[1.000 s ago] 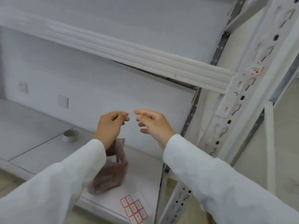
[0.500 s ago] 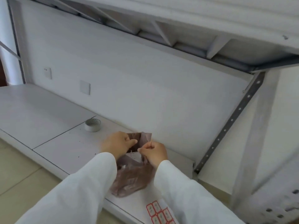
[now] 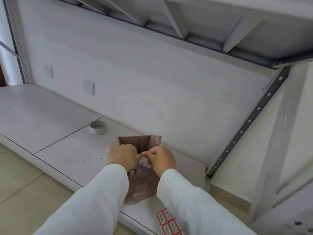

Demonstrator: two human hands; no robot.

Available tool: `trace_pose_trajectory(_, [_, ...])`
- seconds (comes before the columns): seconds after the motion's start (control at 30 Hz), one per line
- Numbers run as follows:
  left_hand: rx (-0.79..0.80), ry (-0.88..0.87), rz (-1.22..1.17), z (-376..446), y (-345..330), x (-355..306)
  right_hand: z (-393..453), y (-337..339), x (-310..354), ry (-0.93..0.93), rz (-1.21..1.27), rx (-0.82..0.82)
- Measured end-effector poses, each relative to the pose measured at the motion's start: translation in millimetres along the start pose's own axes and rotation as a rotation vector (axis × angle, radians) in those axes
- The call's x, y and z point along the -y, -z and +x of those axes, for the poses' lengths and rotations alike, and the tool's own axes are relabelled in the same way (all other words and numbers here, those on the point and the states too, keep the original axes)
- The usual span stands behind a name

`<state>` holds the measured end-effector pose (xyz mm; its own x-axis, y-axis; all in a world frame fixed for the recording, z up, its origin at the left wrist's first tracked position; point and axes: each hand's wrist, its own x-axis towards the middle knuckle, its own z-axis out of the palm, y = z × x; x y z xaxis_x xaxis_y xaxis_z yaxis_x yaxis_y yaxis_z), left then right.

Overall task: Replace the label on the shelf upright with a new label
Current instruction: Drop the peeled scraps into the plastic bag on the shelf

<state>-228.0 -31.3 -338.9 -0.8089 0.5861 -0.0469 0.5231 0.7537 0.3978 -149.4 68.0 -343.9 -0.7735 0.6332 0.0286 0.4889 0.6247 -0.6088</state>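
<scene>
Head view, both hands' grip, left hand (image 3: 122, 156), right hand (image 3: 160, 158), pinching bag (image 3: 140, 185) rim near shelf (image 3: 67, 150) edge

You have two hands in view, the left hand (image 3: 122, 156) and the right hand (image 3: 161, 159). On the white shelf (image 3: 50, 119) you have one translucent brown plastic bag (image 3: 140, 184), one white roll of tape (image 3: 98, 127) and one sheet of red-bordered labels (image 3: 167, 221). Two white wall plates (image 3: 88, 86) sit behind.
</scene>
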Motion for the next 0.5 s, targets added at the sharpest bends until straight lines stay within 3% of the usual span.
trace_pose_trajectory(0.17, [-0.043, 0.077, -0.066, 1, -1, 5, 1, 2, 5, 0.031, -0.049, -0.003])
trace_pose_trajectory(0.5, [-0.057, 0.057, -0.143, 1, 4, 29, 4, -1, 4, 0.016, 0.046, -0.025])
